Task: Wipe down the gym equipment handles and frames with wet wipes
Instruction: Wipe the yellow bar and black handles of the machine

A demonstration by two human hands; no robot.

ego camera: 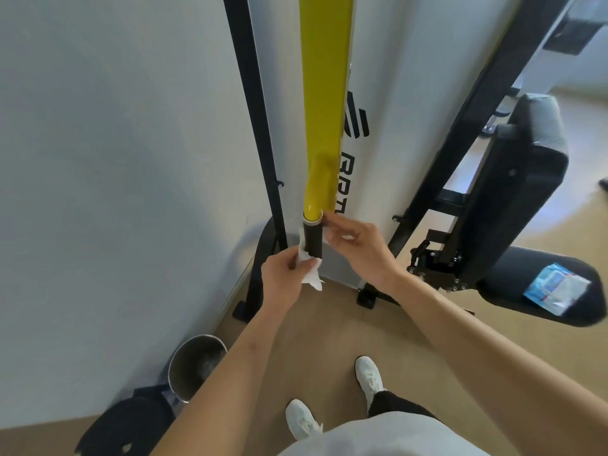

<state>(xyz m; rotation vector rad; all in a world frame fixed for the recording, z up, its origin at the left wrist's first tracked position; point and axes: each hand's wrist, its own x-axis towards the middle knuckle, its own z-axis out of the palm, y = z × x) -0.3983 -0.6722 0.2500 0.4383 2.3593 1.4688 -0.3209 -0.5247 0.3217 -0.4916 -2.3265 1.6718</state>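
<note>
A yellow bar (324, 103) hangs down the middle of the head view and ends in a short black handle (312, 239). A white wet wipe (309, 268) is draped behind and below that handle. My left hand (285, 278) grips the wipe's lower end, just under the handle. My right hand (357, 246) is at the handle's right side, fingertips pinching the wipe's other edge near the metal collar. A blue and white wet wipes pack (556, 287) lies on the black bench seat (513, 291) at the right.
A black frame upright (255, 103) runs down the left of the bar, against a white panel (358, 179) with black lettering. A slanted black bench frame (473, 116) stands to the right. A metal bin (197, 366) sits on the wooden floor at lower left.
</note>
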